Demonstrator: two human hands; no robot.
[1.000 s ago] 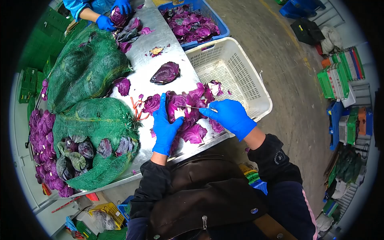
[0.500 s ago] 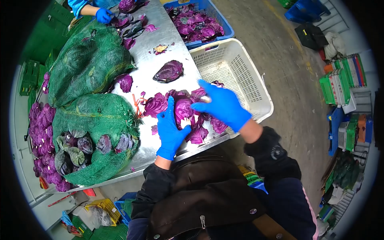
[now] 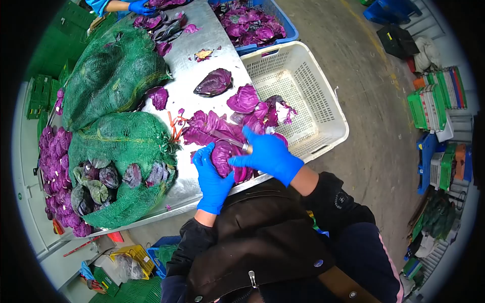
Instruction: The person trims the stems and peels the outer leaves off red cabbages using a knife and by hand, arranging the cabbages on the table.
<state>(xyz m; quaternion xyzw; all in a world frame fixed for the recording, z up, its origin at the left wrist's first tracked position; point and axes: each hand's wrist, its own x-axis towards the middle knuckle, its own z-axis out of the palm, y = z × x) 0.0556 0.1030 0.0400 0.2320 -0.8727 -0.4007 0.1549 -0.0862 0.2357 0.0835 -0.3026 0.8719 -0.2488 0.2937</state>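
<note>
A red cabbage head (image 3: 221, 157) sits near the front edge of the metal table (image 3: 189, 174). My left hand (image 3: 214, 177), in a blue glove, grips it from the left and front. In my blue-gloved right hand (image 3: 273, 157) is a knife (image 3: 233, 140); its blade points left above the cabbage, with the end of its handle showing by the thumb. Loose purple cabbage leaves (image 3: 244, 99) lie behind and around the head. Farther back is a single dark cabbage piece (image 3: 214, 83).
Green mesh sacks (image 3: 121, 132) of cabbages fill the table's left side, with stacked purple heads (image 3: 54, 171) beyond. A white crate (image 3: 319, 96) stands against the right edge, behind it a blue crate (image 3: 292, 31) of leaves. A co-worker's gloved hand (image 3: 141, 7) is at the far end.
My right hand has come down and left, and the knife now shows over the cabbage. Leaves have shifted back toward the white crate. The co-worker's hand has moved up in view.
</note>
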